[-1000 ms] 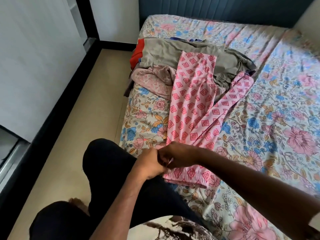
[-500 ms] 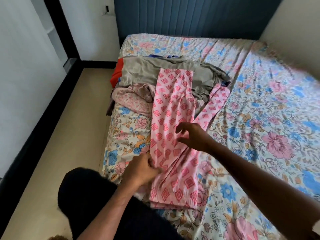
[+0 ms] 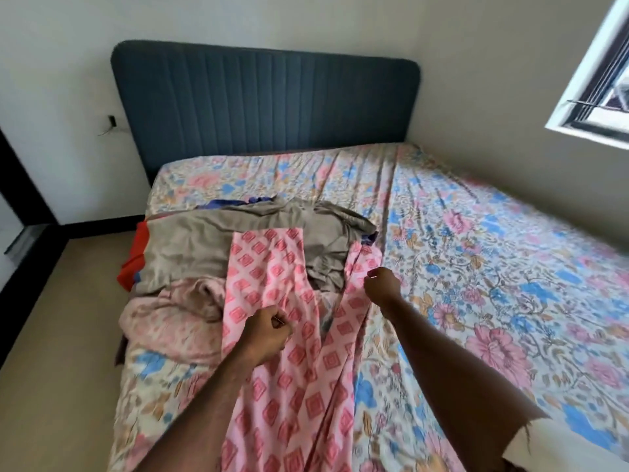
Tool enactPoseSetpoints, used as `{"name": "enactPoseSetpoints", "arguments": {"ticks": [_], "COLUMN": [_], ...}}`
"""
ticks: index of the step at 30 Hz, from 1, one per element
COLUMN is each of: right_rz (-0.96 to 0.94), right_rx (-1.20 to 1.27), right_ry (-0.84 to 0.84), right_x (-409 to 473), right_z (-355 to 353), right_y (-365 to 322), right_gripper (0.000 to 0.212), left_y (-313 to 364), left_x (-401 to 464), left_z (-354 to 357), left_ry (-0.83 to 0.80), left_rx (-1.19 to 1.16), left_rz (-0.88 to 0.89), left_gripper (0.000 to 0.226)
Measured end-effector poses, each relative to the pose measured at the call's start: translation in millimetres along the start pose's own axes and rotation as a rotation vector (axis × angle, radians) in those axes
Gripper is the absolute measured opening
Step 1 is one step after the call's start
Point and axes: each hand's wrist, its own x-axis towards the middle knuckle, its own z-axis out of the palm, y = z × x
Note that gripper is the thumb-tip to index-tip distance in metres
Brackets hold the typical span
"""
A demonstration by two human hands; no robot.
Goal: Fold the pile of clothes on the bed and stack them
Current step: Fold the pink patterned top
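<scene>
Pink diamond-print trousers (image 3: pixel 289 386) lie lengthwise on the bed (image 3: pixel 476 267), their far ends overlapping the pile of clothes (image 3: pixel 204 247) toward the headboard (image 3: pixel 265 100). Left hand (image 3: pixel 267 332): curled grip bunching one trouser leg. Right hand (image 3: pixel 383 287): fingers curled over the other leg's edge; whether this grip holds cloth cannot be told. A window (image 3: pixel 599 80) lies right of the headboard.

Motion blur smears the bed (image 3: pixel 510 267) at right. The pink trousers (image 3: pixel 272 386) run off the lower edge, their waist unseen. Red (image 3: pixel 136 257) and blue (image 3: pixel 235 202) garments show only as slivers under the grey cloth (image 3: pixel 204 247). Whether the left hand (image 3: pixel 269 332) and right hand (image 3: pixel 383 286) pinch fabric cannot be told.
</scene>
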Motion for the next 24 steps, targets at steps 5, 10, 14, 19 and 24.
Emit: {"name": "enactPoseSetpoints", "arguments": {"ticks": [5,10,14,19,24], "right_rz": [0.098,-0.066,-0.113,-0.204,-0.476], "right_rx": [-0.081,-0.225,-0.396,-0.374,-0.242], "right_ry": [0.031,0.06,-0.055,-0.089,-0.093], "right_x": [57.8,97.1,131.4,139.2,129.8], "right_z": [5.3,11.6,9.4,-16.7,-45.2], "right_y": [-10.6,-24.7,-28.7,-30.1,-61.3], "right_gripper": [0.031,0.058,0.053,0.014,0.015], "left_y": [17.1,29.6,27.0,31.6,55.6], "left_x": [58.3,88.8,100.6,109.6,117.7], "left_z": [1.9,3.8,5.6,2.3,-1.6], "left_ry": [-0.013,-0.022,-0.049,-0.074,-0.112], "left_rx": [-0.035,-0.075,-0.098,-0.129,-0.203], "left_rz": [0.039,0.066,0.071,0.07,0.154], "left_gripper": [0.016,0.017,0.021,0.021,0.011]}}
